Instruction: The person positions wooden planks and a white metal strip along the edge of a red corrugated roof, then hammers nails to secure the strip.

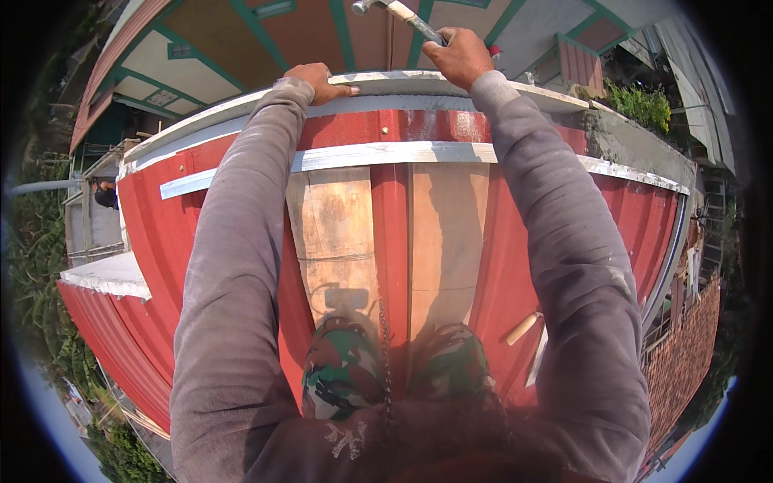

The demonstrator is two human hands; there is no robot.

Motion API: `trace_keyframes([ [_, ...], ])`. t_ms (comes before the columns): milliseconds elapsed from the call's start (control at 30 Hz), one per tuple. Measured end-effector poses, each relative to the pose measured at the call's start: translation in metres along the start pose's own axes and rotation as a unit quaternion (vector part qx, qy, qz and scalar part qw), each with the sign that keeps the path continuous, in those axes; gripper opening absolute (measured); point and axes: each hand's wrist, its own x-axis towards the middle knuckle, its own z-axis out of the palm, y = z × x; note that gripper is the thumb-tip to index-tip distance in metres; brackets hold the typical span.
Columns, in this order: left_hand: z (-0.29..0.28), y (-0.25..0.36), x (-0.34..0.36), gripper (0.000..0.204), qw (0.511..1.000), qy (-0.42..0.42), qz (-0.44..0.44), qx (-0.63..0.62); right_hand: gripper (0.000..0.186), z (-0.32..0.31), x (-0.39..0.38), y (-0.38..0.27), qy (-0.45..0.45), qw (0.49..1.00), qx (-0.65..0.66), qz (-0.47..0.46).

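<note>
My right hand [457,58] is closed around the handle of a hammer [403,18], held above the roof's far edge with the metal head up and to the left. My left hand [318,83] grips the pale ledge board [378,80] along that edge, its thumb on the near face. Below, a long pale strip [330,157] lies across the red corrugated roofing [153,233]. Two wooden planks [334,221] lie on the roofing beneath me, by my camouflage-clad knees. A wooden-handled tool [523,327] rests beside my right forearm, its blade partly hidden.
The roof drops away beyond the ledge toward a building with green trim [274,32]. A grey cement edge [620,141] runs at the right, with plants [640,105] beyond it. At the left are a white slab [101,274] and, lower down, another person [105,195].
</note>
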Motion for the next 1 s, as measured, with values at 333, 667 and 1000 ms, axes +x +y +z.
trace_keyframes([
  [333,-0.004,-0.003,-0.003,0.102,1.000,-0.007,-0.007,0.002,0.041,0.066,0.021,-0.070,-0.100,0.989,-0.101,0.035],
  [667,-0.017,0.004,-0.005,0.112,0.997,-0.058,-0.021,-0.040,0.039,0.094,0.065,-0.046,-0.200,0.961,-0.191,0.029],
  [1000,-0.017,0.001,0.025,0.114,0.984,-0.099,-0.045,-0.140,0.038,0.096,0.089,-0.022,-0.281,0.941,-0.179,-0.055],
])
